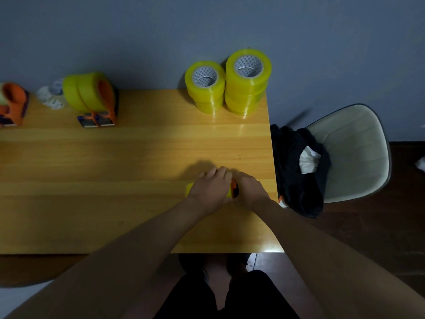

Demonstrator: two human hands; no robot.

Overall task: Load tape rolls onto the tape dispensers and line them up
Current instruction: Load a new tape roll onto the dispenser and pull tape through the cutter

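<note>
- Yellow glossy plastic tape roll [189, 188] under my left hand [209, 188]: fingers curled round it; stiff, slippery, so I'd grip its rim.
- Orange plastic tape dispenser [234, 189] beside my right hand [249, 189], apparently clasped.

Wooden table [138, 157], yellowish top, pushed against a grey wall. Along the far edge stood two stacks of yellow tape rolls: a shorter stack [205, 86] and, touching it on the right, a taller stack [248, 81], near the right corner. Left of these, well apart, sat two loaded orange dispensers [92, 99] side by side, blades toward the near side. Just beside them lay some crumpled clear wrapping [51, 94]. Another orange dispenser [12, 103] stood at the left frame edge, partly cut off.
</note>
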